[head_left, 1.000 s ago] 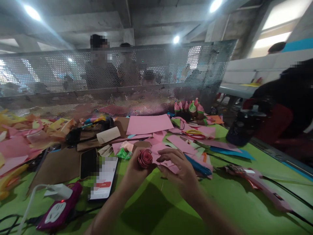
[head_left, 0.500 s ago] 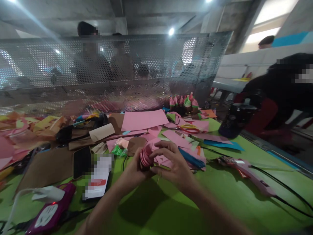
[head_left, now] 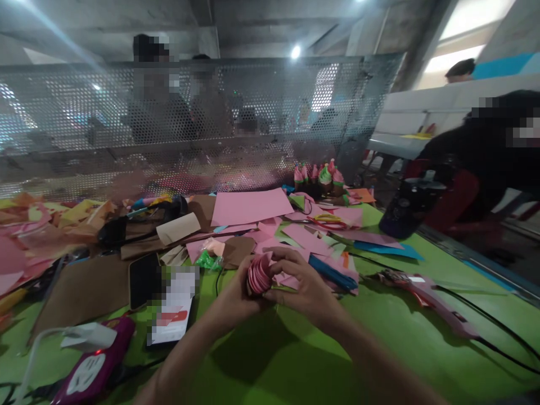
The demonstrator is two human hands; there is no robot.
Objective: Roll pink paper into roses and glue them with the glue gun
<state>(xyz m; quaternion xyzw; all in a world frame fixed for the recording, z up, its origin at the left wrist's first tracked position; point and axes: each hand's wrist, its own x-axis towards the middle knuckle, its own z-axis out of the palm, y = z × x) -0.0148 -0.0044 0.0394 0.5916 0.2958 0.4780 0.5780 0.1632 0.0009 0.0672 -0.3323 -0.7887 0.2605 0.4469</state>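
Coiled pink paper (head_left: 259,275), ridged, rounded

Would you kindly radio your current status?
Left hand holding pink paper coil. Right-hand fingers curled at its edge, contact unclear. Pink paper scraps lie just beyond.

Appears as a pink paper coil (head_left: 259,274), wound into many thin ridges, closely stacked, with darker lines in between. Sits within the grip of the left hand (head_left: 236,293), off the table and above the lower fingers. Tilts rather than standing straight, ridged side outward. Ends at the top in a paler pink edge, turned toward the curled fingers (head_left: 291,270) of the right hand (head_left: 310,292). Lies just beside those fingertips, perhaps touching; too blurred to tell.
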